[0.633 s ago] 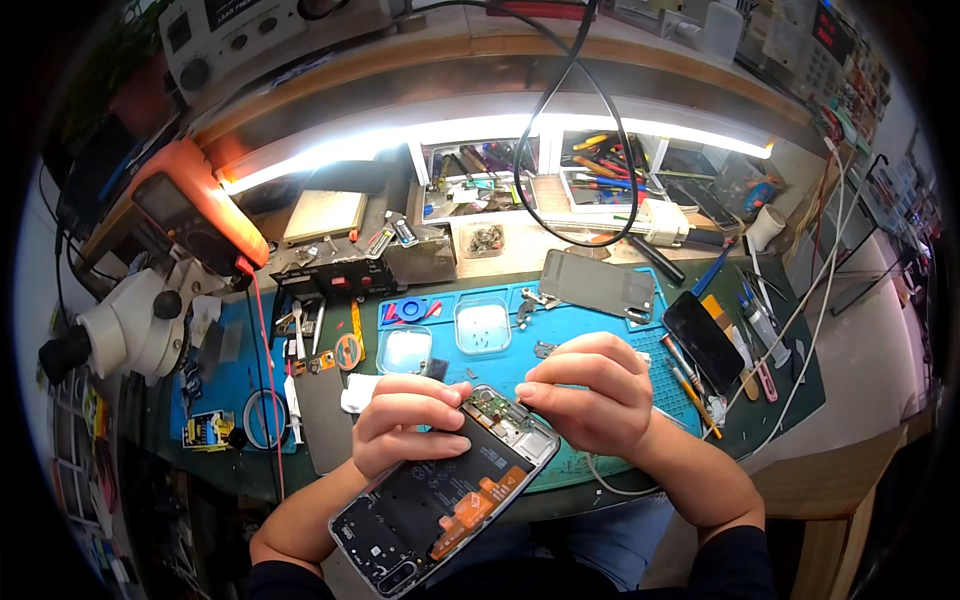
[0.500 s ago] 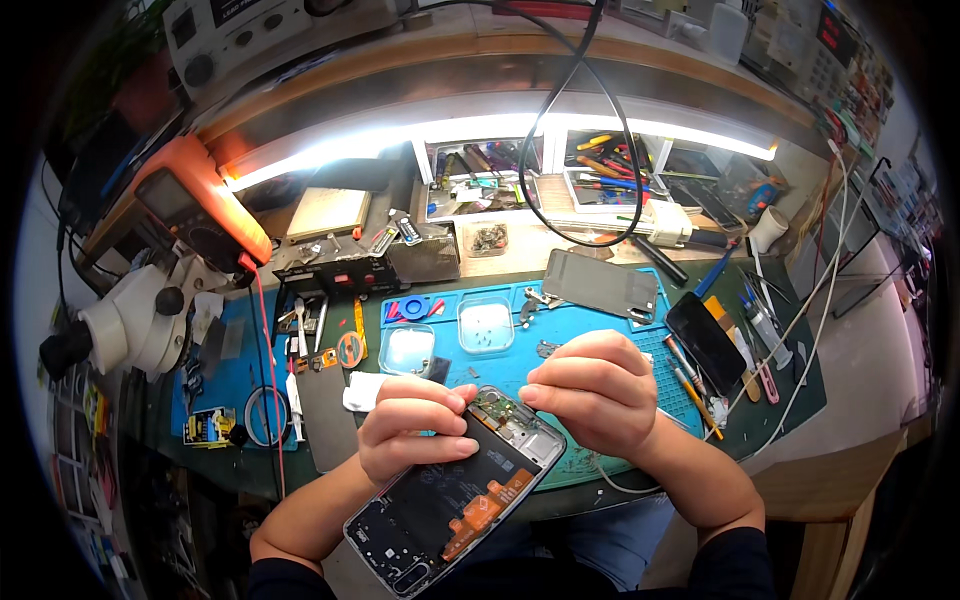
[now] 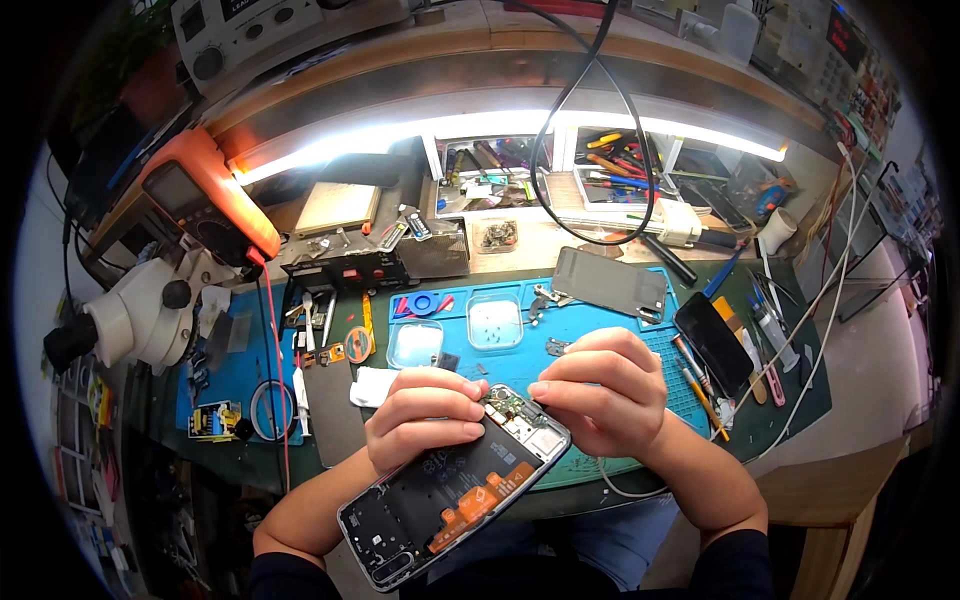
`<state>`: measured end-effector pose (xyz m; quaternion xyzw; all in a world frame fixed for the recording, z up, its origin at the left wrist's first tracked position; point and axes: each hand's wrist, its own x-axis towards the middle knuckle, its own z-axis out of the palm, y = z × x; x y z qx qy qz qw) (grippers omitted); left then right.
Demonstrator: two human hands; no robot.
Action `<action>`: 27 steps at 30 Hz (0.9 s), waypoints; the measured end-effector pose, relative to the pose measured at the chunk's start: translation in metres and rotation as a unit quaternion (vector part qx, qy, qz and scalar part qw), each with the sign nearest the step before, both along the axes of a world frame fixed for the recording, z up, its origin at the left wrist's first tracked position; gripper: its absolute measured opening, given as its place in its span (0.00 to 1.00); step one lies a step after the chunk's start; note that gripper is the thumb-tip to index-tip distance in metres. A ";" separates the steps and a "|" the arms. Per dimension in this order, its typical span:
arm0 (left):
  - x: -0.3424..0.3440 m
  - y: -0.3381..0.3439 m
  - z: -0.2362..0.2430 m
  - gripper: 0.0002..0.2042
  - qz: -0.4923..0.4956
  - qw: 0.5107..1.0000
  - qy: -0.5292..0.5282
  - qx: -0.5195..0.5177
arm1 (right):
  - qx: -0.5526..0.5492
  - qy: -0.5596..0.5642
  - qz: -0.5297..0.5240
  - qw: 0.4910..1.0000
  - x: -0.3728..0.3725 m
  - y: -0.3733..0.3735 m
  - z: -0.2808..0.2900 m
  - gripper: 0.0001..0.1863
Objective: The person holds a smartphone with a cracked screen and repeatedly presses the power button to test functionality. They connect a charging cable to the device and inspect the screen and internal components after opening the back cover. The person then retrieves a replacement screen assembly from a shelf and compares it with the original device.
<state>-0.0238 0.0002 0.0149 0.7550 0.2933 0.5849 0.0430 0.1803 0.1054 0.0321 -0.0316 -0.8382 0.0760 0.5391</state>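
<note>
An opened smartphone (image 3: 455, 470) is held tilted above my lap, its dark inner frame facing up. Along its lower right part lies an orange flex cable (image 3: 478, 505). At its upper end a green circuit board (image 3: 510, 403) is bare. My left hand (image 3: 425, 415) is closed on the phone's upper left edge, fingers curled over the frame. Beside the board, at the upper right corner, my right hand (image 3: 605, 390) has thumb and index finger pinched together. Whatever may be between those fingertips is too small or hidden to make out.
Beyond my hands, a blue work mat (image 3: 540, 340) carries two clear plastic boxes (image 3: 495, 322) and a grey screen panel (image 3: 610, 283). A black phone (image 3: 713, 342) and several tools lie right. An orange multimeter (image 3: 205, 200) and white microscope (image 3: 140, 315) stand left; a black cable (image 3: 650, 160) hangs ahead.
The whole view has shifted slightly. My right fingertips have come closer to the phone's upper right corner, while my left hand keeps its hold on the phone.
</note>
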 end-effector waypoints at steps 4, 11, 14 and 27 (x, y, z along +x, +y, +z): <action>-0.001 0.000 0.001 0.11 -0.007 1.000 0.005 -0.011 | -0.006 -0.021 0.019 1.000 0.002 0.001 0.000 0.18; 0.000 0.003 0.003 0.12 -0.033 0.999 0.011 -0.041 | -0.040 -0.053 0.065 0.996 0.000 -0.004 0.002 0.19; -0.001 0.005 -0.001 0.12 -0.046 0.998 0.022 -0.041 | -0.029 -0.072 0.078 0.994 0.001 -0.001 0.002 0.18; 0.000 0.007 0.001 0.15 -0.079 0.995 0.020 -0.054 | -0.035 -0.036 0.083 0.995 -0.001 -0.003 -0.005 0.12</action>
